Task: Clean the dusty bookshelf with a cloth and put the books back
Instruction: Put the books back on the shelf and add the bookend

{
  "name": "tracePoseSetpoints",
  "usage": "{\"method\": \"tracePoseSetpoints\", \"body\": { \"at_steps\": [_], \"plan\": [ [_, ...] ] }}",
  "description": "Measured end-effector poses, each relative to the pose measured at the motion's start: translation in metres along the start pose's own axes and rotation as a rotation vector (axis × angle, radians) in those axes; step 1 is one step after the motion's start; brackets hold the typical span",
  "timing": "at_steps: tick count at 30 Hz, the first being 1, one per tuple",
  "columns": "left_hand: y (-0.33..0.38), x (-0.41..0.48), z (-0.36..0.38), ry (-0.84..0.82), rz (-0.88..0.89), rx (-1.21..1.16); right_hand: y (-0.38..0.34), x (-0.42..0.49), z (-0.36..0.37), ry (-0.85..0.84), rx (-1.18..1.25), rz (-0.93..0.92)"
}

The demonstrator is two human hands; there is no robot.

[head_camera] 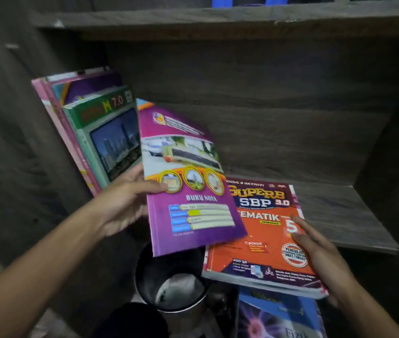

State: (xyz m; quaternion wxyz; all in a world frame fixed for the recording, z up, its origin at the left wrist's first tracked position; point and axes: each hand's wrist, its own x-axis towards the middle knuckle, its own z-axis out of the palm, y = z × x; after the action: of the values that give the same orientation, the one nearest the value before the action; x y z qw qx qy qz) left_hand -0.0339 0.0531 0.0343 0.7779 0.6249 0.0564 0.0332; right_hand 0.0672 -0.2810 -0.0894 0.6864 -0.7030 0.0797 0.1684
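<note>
At the far left a row of books (pixel 56 111) leans against the side wall of the bookshelf (pixel 339 213). Their spines are pink, and a green-covered book (pixel 101 132) with a city skyline picture is at the front.

Just right of them, our left hand (pixel 125 198) holds a thin purple notebook (pixel 193 191). The thumb presses on its cover and the fingers are curled behind its left edge. The notebook is tilted above the shelf board. It reads "BUKU NOTA" and shows three round gold-framed pictures and blue label lines. Its lower corner hangs over a round metal bin (pixel 169 289) below, with something pale grey inside.

Further right, a thick orange workbook (pixel 261 252) marked "SUPERB SBP 3.0" lies flat on the shelf board. Its near end sticks out past the front edge and the notebook overlaps its left side. Our right hand (pixel 320 254) rests on its right edge with the fingers nearly straight across the cover. Beneath the workbook we see a blue book (pixel 279 318) with a purple glow on its cover.
</note>
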Motion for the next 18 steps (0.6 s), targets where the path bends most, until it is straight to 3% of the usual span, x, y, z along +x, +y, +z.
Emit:
{"method": "tracePoseSetpoints", "body": {
  "at_steps": [10,18],
  "plan": [
    [0.006,0.012,-0.043,0.457,0.433,0.203,-0.004,-0.007,0.002,0.033,-0.021,-0.006],
    [-0.028,0.042,-0.071,0.866,0.503,0.493,-0.009,-0.015,0.005,0.047,-0.04,-0.011]
  ]
}}
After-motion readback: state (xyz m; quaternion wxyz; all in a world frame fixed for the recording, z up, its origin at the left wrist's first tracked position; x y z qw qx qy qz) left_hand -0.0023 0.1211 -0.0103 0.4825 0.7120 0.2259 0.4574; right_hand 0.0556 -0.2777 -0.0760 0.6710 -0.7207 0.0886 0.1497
